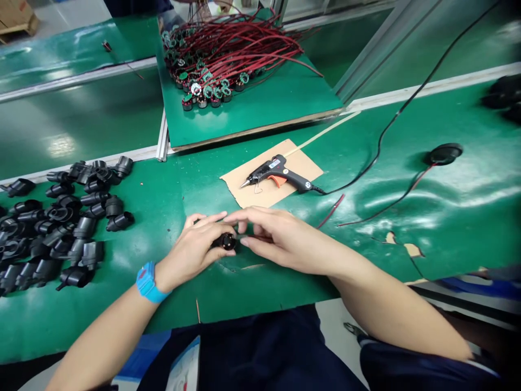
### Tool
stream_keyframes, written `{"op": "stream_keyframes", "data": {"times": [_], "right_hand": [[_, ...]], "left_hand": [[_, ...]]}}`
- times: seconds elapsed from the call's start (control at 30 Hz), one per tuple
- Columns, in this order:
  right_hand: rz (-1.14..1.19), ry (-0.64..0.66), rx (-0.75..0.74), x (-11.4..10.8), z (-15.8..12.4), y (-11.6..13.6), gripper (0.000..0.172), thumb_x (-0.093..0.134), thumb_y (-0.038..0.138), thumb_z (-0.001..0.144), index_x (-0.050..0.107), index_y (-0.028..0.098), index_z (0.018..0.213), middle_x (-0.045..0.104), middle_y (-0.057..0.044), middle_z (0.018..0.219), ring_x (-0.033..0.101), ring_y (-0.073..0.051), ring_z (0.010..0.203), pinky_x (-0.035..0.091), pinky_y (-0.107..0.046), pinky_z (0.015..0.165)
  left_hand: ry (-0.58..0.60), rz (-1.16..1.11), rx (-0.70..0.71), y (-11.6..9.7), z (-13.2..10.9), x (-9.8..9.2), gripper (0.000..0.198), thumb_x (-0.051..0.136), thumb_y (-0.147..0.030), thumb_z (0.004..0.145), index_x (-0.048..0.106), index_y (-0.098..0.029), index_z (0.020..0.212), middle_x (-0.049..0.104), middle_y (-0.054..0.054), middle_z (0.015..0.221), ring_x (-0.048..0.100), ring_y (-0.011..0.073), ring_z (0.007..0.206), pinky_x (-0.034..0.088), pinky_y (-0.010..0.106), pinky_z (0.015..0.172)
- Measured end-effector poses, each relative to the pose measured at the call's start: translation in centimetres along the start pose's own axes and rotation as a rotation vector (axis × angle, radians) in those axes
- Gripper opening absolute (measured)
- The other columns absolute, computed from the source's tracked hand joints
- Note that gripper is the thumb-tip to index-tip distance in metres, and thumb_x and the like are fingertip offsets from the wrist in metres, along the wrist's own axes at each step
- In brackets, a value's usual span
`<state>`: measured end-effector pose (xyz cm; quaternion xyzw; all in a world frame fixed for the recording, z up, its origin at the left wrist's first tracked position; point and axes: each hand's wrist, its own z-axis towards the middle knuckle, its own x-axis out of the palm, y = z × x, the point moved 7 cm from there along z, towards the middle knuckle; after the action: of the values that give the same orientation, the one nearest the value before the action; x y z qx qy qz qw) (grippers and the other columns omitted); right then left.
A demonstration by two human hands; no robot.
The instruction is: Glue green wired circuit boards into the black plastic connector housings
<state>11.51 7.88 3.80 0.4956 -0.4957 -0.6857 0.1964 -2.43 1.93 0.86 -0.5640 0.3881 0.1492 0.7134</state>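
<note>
My left hand (194,245) is wrapped round a small black plastic housing (228,242), whose round open end faces my right hand. Inside that opening, small shiny coppery spots show; the rest of the part is covered by my fingers. My right hand (280,239) is beside the opening, thumb and fingers drawn together in a pinch. What the pinch holds is too small and hidden to make out. Just beyond both hands, a black glue gun (277,172) with an orange trigger lies on a piece of cardboard (307,165).
Many black elbow-shaped housings (61,217) are piled at left. A raised green board (260,119) bears round circuit parts with red wires (252,46). The glue gun's black cord (380,142) runs to the upper right. A black disc with a lead (445,153) lies at right, near torn patches (414,250).
</note>
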Motion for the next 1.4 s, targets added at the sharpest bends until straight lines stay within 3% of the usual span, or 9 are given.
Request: {"op": "stream_keyframes", "data": {"times": [0.2,0.3,0.4,0.7,0.87,1.03,1.13,1.3,1.4], "right_hand": [[0.52,-0.022,0.097,1.3,0.8,-0.7,0.033,0.057,0.023,0.1,0.055,0.021,0.133,0.048,0.003,0.09,0.044,-0.005,0.058,0.036,-0.021,0.05],[0.702,-0.018,0.14,2.3,1.1,-0.6,0.034,0.06,0.03,0.1,0.053,0.022,0.132,0.044,0.004,0.089,0.042,-0.005,0.057,0.035,-0.02,0.046],[0.772,-0.051,0.14,3.0,1.2,-0.3,0.036,0.067,0.026,0.096,0.053,0.023,0.128,0.037,0.007,0.083,0.039,-0.005,0.058,0.035,-0.02,0.049],[0.64,-0.14,0.13,3.1,1.4,0.3,0.034,0.072,0.022,0.086,0.054,0.02,0.114,0.032,0.011,0.069,0.033,-0.008,0.058,0.031,-0.024,0.054],[0.577,-0.18,0.161,3.5,1.7,-0.3,0.035,0.069,0.014,0.077,0.051,0.022,0.106,0.037,0.009,0.073,0.037,-0.009,0.061,0.033,-0.025,0.055],[0.527,-0.207,0.088,2.5,1.6,-0.1,0.034,0.078,0.029,0.083,0.056,0.021,0.107,0.05,0.006,0.08,0.048,-0.01,0.067,0.041,-0.025,0.059],[0.384,-0.28,0.036,1.0,1.2,0.2,0.017,0.076,0.031,0.089,0.066,0.018,0.094,0.061,0.002,0.079,0.055,-0.01,0.07,0.046,-0.025,0.064],[0.413,-0.221,0.2,1.8,1.4,-0.8,0.028,0.073,0.043,0.091,0.069,0.017,0.081,0.061,0.002,0.064,0.05,-0.009,0.056,0.037,-0.024,0.051],[0.41,-0.169,0.209,2.0,1.7,-0.7,0.032,0.069,0.048,0.092,0.068,0.017,0.081,0.063,0.001,0.064,0.054,-0.011,0.055,0.041,-0.025,0.052]], "left_hand": [[-0.157,-0.164,0.065,-1.2,-0.6,-1.2,0.026,0.054,-0.028,0.103,0.049,-0.022,0.127,0.064,0.008,0.115,0.062,0.0196,0.105,0.049,0.032,0.09],[-0.193,-0.167,0.04,-1.5,-0.8,-1.6,0.028,0.056,-0.02,0.099,0.046,-0.022,0.125,0.059,0.004,0.102,0.059,0.0153,0.085,0.049,0.027,0.075],[-0.243,-0.13,0.032,-1.6,-1.1,-1.8,0.031,0.057,-0.013,0.094,0.044,-0.022,0.121,0.057,0.001,0.096,0.056,0.0132,0.075,0.048,0.025,0.068],[-0.245,-0.011,0.202,-2.5,-1.1,-0.7,0.035,0.053,-0.008,0.091,0.043,-0.02,0.122,0.064,0.008,0.101,0.063,0.0198,0.088,0.055,0.033,0.076],[-0.231,0.156,0.23,-3.1,-0.9,-0.2,0.034,0.047,-0.005,0.09,0.045,-0.019,0.121,0.066,0.008,0.097,0.063,0.0192,0.081,0.055,0.031,0.07],[-0.439,0.226,0.085,-2.5,-1.4,-2.2,0.021,0.058,-0.026,0.097,0.049,-0.021,0.115,0.064,0.001,0.088,0.063,0.0129,0.065,0.05,0.023,0.059],[-0.539,0.297,0.028,-2.2,-2.0,-3.3,0.029,0.065,-0.039,0.097,0.05,-0.022,0.114,0.066,-0.001,0.087,0.064,0.0117,0.062,0.05,0.023,0.057],[-0.521,0.319,0.084,-2.4,-2.1,-3.5,0.028,0.069,-0.037,0.096,0.054,-0.023,0.115,0.072,0.001,0.091,0.07,0.0136,0.074,0.055,0.023,0.068],[-0.506,0.331,0.124,-2.6,-2.1,-3.5,0.026,0.07,-0.031,0.096,0.058,-0.023,0.117,0.076,0.003,0.093,0.073,0.0155,0.079,0.057,0.025,0.072]]}}
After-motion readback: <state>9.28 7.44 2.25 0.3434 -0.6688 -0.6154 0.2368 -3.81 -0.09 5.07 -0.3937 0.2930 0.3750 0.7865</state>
